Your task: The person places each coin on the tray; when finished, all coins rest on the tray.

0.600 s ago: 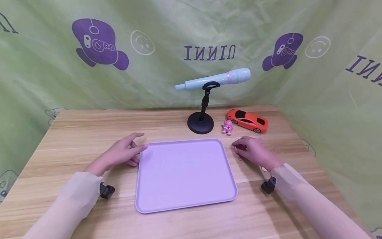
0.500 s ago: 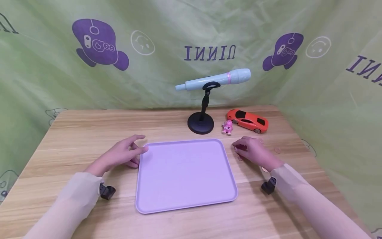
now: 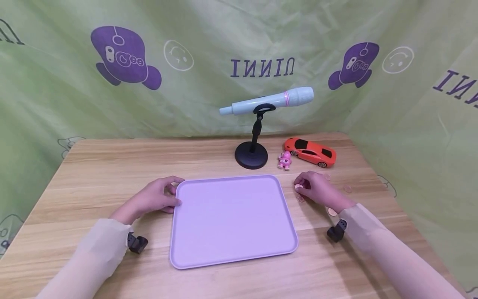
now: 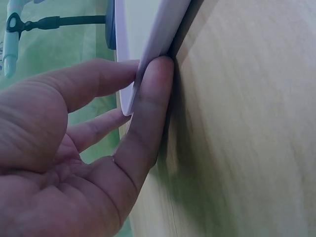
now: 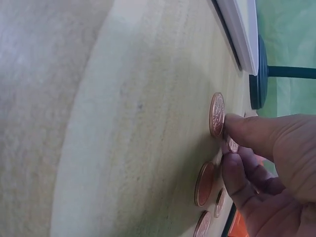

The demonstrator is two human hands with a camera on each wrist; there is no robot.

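A lilac tray [image 3: 233, 220] lies on the wooden table in front of me. At its left rim, near the far corner, my left hand [image 3: 154, 197] pinches the edge. The left wrist view has the thumb [image 4: 106, 81] over the tray's rim [image 4: 153, 44] and a finger against its underside. Right of the tray, my right hand [image 3: 319, 189] pinches a small copper-coloured coin [image 5: 231, 144] between thumb and fingertips, close over the table. Several similar coins lie around that hand, among them one coin [image 5: 217, 114] right by the thumb and another coin [image 3: 332, 212] near the wrist.
Behind the tray, a light blue microphone [image 3: 272, 101] rests on a black stand [image 3: 251, 155]. A small pink figurine [image 3: 284, 160] and an orange toy car [image 3: 310, 152] stand beyond my right hand. Green printed cloth [image 3: 209, 83] hangs around the table's back and sides.
My left hand has come down from over the tray's corner and taken hold of its left rim. My right hand has shifted slightly right, and a coin now shows between its fingers.
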